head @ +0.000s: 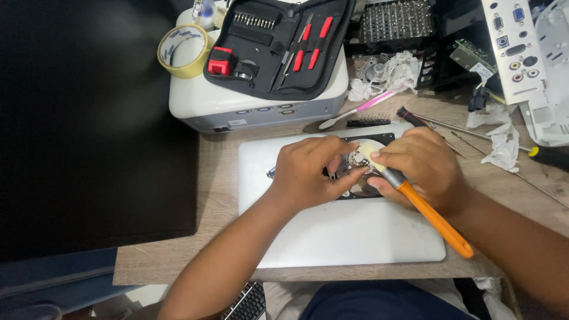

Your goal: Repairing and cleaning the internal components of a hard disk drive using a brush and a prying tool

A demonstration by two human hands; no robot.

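1. At the far left we see a dark, smooth panel (95, 118) covering that side of the wooden table (219, 195), matte and featureless.
2. A roll of yellowish tape (184, 50) leans on a white, rounded plastic box (261, 104), and an open zip case of small tools (278, 44) with red handles lies on top of it.
3. Our left hand (308, 172) rests on a closed, silver laptop (332, 231), fingers curled down and pressing the left edge of an opened hard drive (361, 169) that lies on the laptop's lid; it steadies the drive rather than lifting it.
4. The drive shows a black frame and a shiny round platter with a metal hub, hard and mirror-smooth, mostly hidden by both hands.
5. Our right hand (424, 169) is closed around a brush (415, 198) with an orange handle, a metal ferrule and pale bristles; the bristles touch the platter near the hub.
6. We judge the step in hand to be brushing dust off the open drive. The next move calls for light, even strokes, with the left hand keeping the drive from sliding on the slick lid.
7. Beyond the drive lie a pink-and-white toothbrush (355, 109) and a black strip of driver bits (368, 122).
8. At the right sit crumpled white tissue (504, 139), thin metal rods, and a white panel with ports (515, 47).
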